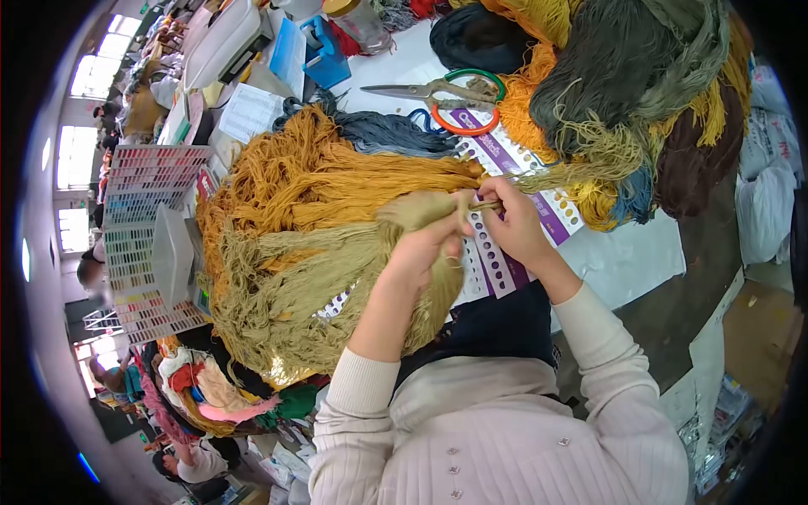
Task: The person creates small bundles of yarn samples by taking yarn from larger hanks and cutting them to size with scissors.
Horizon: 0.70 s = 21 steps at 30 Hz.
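Observation:
In the head view a large hank of olive-green thread spreads across the table at left centre. My left hand is closed around its gathered end. Just to the right, my right hand pinches the narrow twisted end of the same thread, its fingertips close to the left ones. Beneath my hands lie white-and-purple cards with rows of punched holes. Golden-brown thread lies along the far side of the olive hank. More loose olive strands trail off to the right.
Scissors with green and orange handles lie beyond my hands. Dark grey thread is heaped at upper right, blue-grey thread beyond the golden one. A blue tape dispenser stands at the back. A colour chart rack stands left. People are in the background.

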Tool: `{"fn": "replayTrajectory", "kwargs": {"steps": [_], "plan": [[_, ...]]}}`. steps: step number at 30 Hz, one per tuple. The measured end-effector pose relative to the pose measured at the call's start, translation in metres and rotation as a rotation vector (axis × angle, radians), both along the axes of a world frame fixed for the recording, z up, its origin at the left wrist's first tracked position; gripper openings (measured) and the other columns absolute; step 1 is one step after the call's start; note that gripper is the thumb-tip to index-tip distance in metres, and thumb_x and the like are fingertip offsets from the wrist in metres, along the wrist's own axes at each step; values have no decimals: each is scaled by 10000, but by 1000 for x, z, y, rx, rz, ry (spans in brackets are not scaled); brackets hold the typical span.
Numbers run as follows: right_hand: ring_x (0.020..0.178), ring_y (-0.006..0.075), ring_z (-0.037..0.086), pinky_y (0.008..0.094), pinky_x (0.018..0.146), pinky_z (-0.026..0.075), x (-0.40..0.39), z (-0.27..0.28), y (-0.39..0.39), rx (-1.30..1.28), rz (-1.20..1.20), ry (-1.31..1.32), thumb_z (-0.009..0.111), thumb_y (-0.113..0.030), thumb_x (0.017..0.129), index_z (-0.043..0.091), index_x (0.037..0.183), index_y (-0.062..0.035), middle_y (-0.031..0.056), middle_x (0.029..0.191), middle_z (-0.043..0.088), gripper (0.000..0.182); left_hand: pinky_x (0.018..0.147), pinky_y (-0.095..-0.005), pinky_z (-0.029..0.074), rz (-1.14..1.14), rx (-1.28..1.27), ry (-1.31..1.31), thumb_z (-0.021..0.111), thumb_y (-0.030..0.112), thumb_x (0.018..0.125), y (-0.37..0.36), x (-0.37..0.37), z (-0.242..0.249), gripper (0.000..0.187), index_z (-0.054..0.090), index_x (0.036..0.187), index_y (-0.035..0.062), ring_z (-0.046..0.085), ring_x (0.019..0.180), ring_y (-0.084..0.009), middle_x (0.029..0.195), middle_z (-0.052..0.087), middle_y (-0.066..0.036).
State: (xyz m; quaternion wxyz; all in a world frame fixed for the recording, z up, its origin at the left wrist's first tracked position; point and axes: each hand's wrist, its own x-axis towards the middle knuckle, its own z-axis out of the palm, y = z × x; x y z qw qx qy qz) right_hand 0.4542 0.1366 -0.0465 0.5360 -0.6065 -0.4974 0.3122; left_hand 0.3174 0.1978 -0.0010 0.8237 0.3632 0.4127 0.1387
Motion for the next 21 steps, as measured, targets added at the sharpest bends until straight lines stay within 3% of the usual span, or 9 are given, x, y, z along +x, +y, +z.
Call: {"fn": "replayTrajectory", "kwargs": {"steps": [1,5,9,10,11,14,17,18,21], "plan": [[599,219,517,300,556,407,1,1,-1,-32,-3,79,458,23,675,449,885,-20,115,705,517,215,408,-139,333,-139,177,146,448,79,818,0,11,-2,218,476,1030,35,402,440,-29,739,550,-25],[600,151,520,272,570,410,-2,-5,2,-49,-20,146,457,36,692,450,914,-24,100,702,535,230,421,-173,371,-153,203,510,462,105,813,-5,20,-18,140,535,898,20,460,468,-72,619,523,-20],[676,126,513,235,630,400,11,-9,3,99,77,720,505,3,696,566,830,-1,71,721,549,147,406,-190,367,159,-10,141,497,134,808,0,5,-14,138,535,866,15,434,439,-80,588,512,-25],[691,112,499,228,613,390,19,-13,2,110,199,665,534,-25,692,603,731,-11,72,745,561,80,409,-182,367,245,-291,-115,498,128,807,2,-5,-21,155,524,891,0,432,451,-83,598,516,-33],[687,117,495,235,614,385,17,-14,-1,56,185,533,543,-36,686,602,717,-19,65,734,555,69,410,-180,368,212,-316,-136,492,121,809,2,-11,-26,157,520,899,-3,434,454,-85,604,519,-37],[643,157,471,276,625,362,10,2,7,114,224,17,585,-85,641,595,691,-51,37,656,489,61,411,-175,372,118,-346,-162,490,107,808,-2,-13,-15,168,511,918,-18,445,462,-89,627,530,-56],[702,160,472,283,644,365,6,-10,9,63,189,-281,586,-57,639,568,696,-24,34,704,502,68,401,-176,371,18,-200,-30,511,117,799,-2,-6,-10,181,513,921,-17,454,462,-91,631,533,-57],[664,124,465,261,608,362,4,-11,10,142,148,-317,576,-57,677,553,701,-16,26,723,522,53,396,-176,373,61,-176,35,521,123,794,-1,-3,-2,179,517,909,-15,459,460,-93,626,532,-55],[621,72,429,226,555,343,1,-10,7,-29,189,264,558,-49,717,524,723,-10,2,697,496,52,399,-177,385,206,-158,139,543,153,786,1,-5,13,168,530,860,3,471,467,-93,650,545,-51]]}}
